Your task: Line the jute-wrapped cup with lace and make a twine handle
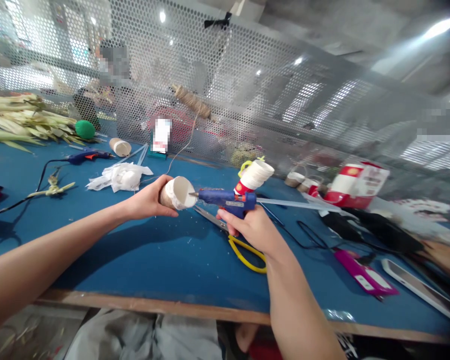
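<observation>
My left hand (148, 200) is closed around a short brown cardboard tube (168, 194), its open white-lined end turned toward the right. A blue hot glue gun (225, 199) is gripped in my right hand (249, 225), the nozzle pointing left at the tube's rim; I cannot tell whether it touches. A long translucent glue stick (296, 202) juts from the gun's back. Beneath the gun lie scissors with yellow handles (247, 256). Just behind the gun stands a stack of white paper cups (258, 175) with a red band.
Crumpled white material (119, 176), a second glue gun (90, 156), another tube (120, 147) and a green ball (85, 129) lie left. Corn husks (22, 117) are behind. A purple box (365, 274) and a phone (422, 287) lie right. A perforated metal screen (247, 100) closes the back.
</observation>
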A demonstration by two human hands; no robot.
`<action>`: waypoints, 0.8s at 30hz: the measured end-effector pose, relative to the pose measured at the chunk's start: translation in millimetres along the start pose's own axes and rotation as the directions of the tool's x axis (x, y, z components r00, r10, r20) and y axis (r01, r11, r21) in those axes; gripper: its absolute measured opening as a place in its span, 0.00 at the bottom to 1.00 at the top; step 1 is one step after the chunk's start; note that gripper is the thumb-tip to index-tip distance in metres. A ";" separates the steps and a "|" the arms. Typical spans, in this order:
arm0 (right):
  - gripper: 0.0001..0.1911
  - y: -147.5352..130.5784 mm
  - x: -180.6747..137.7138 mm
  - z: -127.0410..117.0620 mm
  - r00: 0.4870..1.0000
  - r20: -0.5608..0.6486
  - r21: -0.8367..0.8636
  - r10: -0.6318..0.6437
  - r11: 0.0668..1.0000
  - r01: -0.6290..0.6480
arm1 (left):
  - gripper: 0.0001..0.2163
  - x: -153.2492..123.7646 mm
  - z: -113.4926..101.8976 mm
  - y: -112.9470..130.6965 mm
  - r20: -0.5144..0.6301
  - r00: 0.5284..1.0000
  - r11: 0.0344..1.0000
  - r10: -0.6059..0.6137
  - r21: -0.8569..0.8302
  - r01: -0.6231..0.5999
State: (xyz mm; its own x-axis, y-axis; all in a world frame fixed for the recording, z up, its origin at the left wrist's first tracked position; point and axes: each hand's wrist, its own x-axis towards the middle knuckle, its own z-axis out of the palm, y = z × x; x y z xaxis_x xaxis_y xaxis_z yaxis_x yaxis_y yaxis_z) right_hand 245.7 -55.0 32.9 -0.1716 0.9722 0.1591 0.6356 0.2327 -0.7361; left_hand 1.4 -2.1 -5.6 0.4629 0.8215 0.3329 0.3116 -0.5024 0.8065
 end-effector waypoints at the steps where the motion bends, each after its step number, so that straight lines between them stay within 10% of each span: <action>1: 0.16 -0.2 -0.1 0.0 1.000 -0.002 0.005 -0.006 1.000 0.006 | 0.30 0.1 0.1 -0.3 -0.002 1.000 1.000 0.003 0.001 -0.003; 11: 0.12 0.9 0.2 3.1 1.000 -0.022 0.285 -0.006 0.958 0.012 | 0.31 -1.2 -0.1 2.9 -0.030 0.999 0.998 -0.043 -0.050 0.041; 24: 0.08 -1.3 12.1 37.2 0.961 0.228 0.925 0.158 0.273 -0.265 | 0.30 -0.1 11.6 -5.2 -0.144 0.985 0.952 0.093 -0.276 -0.130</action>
State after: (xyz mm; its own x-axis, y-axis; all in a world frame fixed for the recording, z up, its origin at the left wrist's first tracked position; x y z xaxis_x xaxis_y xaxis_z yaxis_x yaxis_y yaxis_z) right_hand 214.8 -44.5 11.3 -0.2360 0.9650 -0.1140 -0.4774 -0.2174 -0.8514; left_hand 9.4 -2.7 -15.5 0.3658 0.8015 0.4731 0.0072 -0.5108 0.8597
